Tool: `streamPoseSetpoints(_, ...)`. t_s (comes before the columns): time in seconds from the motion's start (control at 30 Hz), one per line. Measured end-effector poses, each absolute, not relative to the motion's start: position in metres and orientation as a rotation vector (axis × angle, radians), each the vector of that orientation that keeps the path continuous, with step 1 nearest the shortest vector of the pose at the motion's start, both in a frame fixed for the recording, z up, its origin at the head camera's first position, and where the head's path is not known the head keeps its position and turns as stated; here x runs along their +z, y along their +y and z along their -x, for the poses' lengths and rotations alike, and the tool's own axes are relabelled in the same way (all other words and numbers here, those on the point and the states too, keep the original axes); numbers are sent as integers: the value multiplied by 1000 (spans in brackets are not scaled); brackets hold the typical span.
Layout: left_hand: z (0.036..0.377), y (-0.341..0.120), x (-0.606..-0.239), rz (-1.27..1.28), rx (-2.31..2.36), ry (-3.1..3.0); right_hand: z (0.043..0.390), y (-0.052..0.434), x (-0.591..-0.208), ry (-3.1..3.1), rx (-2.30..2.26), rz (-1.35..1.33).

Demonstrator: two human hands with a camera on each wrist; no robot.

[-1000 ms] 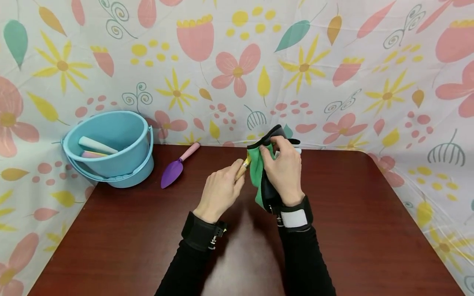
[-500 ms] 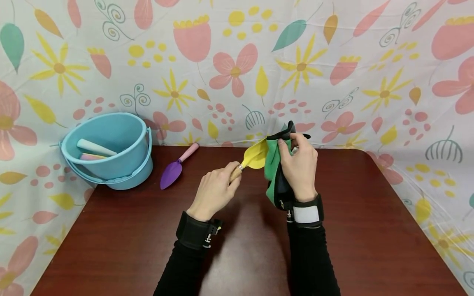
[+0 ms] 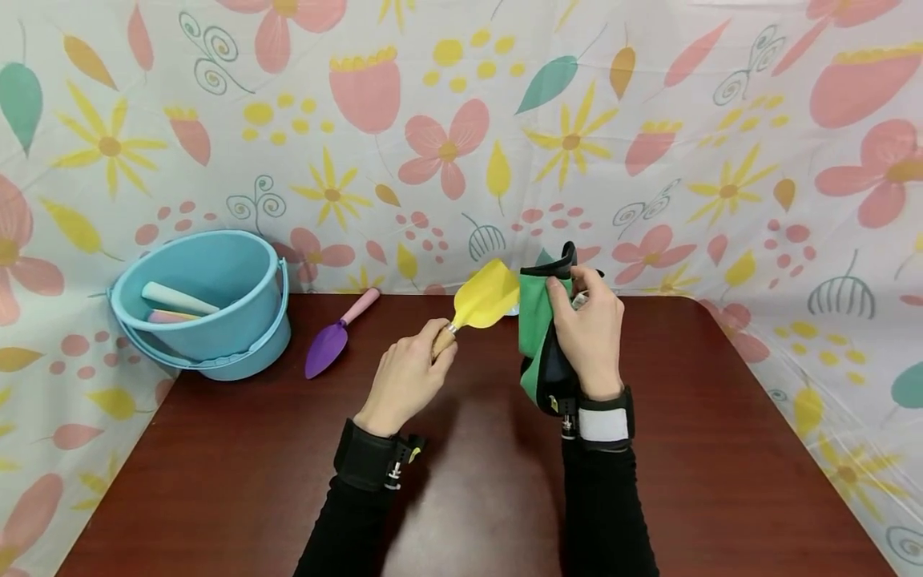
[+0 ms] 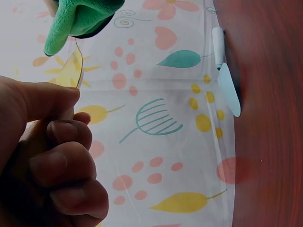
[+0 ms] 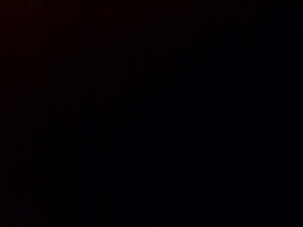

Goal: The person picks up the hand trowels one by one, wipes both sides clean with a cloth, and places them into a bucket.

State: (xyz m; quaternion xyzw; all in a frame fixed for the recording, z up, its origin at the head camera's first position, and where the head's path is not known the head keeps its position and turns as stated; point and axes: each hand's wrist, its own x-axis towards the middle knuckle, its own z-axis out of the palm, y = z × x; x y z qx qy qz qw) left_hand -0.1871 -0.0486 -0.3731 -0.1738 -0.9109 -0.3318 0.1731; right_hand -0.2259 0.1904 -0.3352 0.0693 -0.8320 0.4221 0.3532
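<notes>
My left hand [image 3: 406,373] grips the wooden handle of a small yellow trowel [image 3: 486,295], its blade pointing up and right. In the left wrist view the fingers [image 4: 71,161] curl round the handle, and the blade shows nearly edge-on. To the right, my right hand [image 3: 591,332] pinches the black-trimmed top edge of a green and black cloth pouch [image 3: 535,316], which hangs down toward the wrist. A short gap separates the trowel's blade from the pouch. The right wrist view is almost wholly dark.
A light blue bucket [image 3: 248,340] with pastel-handled things inside stands at the back left. Beside it lies a purple trowel [image 3: 327,350] with a pink handle. A pale blue trowel [image 4: 229,90] with a white handle lies by the patterned cloth backdrop [image 3: 447,72].
The yellow trowel's blade, at first mostly hidden by the pouch, has come out to the left into full view. The right hand and pouch have shifted right, apart from the trowel.
</notes>
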Motion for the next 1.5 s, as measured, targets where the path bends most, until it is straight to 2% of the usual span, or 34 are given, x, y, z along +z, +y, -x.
streamPoseSetpoints(0.27,189,-52,-375,461,-1010,-2573,223,186,-330,-2125,1100,-327)
streamPoseSetpoints(0.53,187,-43,-377,461,-1017,-2569,215,165,-330,-2204,1024,-568)
streamPoseSetpoints(0.7,187,-39,-376,477,-1001,-2542,213,147,-333,-2333,942,-620)
streamPoseSetpoints(1.03,187,-37,-380,466,-923,-2484,215,129,-339,-2393,917,-630)
streamPoseSetpoints(1.5,187,-34,-381,527,-766,-2432,223,128,-344,-2271,1002,-461)
